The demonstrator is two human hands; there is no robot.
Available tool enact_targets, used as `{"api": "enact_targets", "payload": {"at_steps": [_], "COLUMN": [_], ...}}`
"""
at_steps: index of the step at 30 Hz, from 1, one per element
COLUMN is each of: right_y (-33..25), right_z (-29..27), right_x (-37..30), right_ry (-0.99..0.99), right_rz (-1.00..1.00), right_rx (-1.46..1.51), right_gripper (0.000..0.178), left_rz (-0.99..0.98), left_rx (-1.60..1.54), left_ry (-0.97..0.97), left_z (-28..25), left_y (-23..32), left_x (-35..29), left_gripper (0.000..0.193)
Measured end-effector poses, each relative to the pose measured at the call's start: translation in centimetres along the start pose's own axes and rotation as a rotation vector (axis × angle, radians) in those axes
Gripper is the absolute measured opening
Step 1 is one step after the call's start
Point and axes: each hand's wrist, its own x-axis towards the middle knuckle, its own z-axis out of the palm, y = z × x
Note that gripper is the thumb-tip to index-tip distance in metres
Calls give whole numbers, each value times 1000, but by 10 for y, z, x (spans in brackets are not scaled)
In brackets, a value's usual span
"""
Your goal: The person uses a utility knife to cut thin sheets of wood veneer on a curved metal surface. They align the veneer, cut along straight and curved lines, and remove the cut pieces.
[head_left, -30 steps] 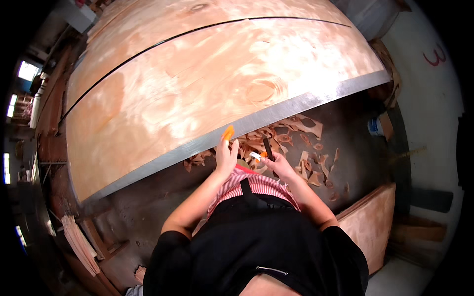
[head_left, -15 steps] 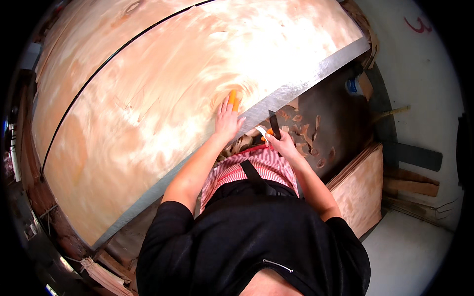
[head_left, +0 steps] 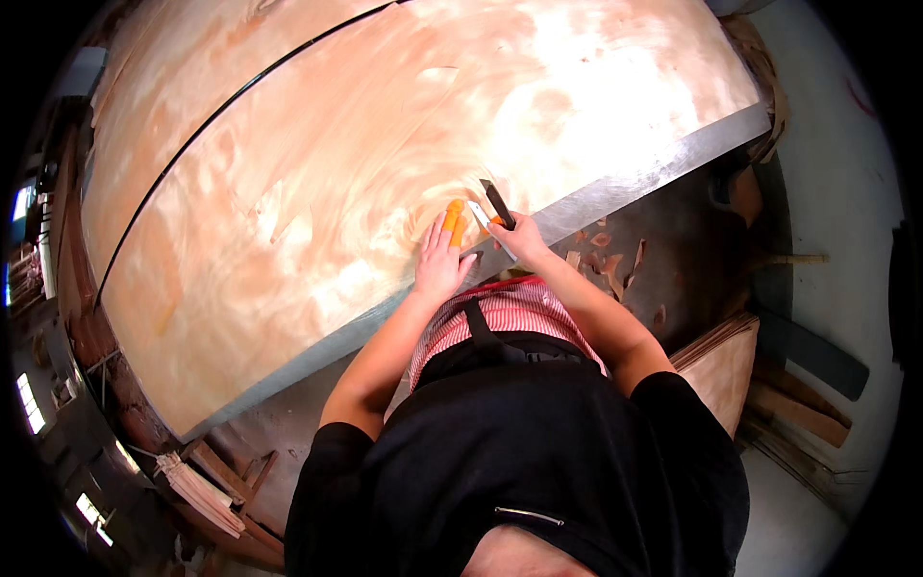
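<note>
Head view: left hand lies flat, fingers spread, on the veneer sheet near its front edge, two fingertips in orange covers. Just right of it, right hand has its grip clamped on a dark-bladed knife, blade pointing up over the sheet. Veneer scraps litter the grey surface below the edge.

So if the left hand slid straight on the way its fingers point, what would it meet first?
Probably nothing but more veneer sheet: the left hand lies flat on it, fingers pointing up across the bare wood. The knife in the right hand sits just to its right, likely off that line.
</note>
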Motion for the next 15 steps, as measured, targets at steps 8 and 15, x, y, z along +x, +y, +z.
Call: {"api": "enact_targets", "payload": {"at_steps": [8, 15], "right_y": [19, -24], "right_z": [4, -50], "right_x": [3, -13], "right_ry": [-45, -69], "right_rz": [-60, -31], "right_rx": [313, -731], "right_gripper": [15, 22], "left_rz": [55, 99], "left_rx": [79, 278], "left_ry": [-142, -191], "left_z": [-9, 2], "left_y": [20, 16], "left_x": [27, 23], "left_gripper": [65, 51]}}
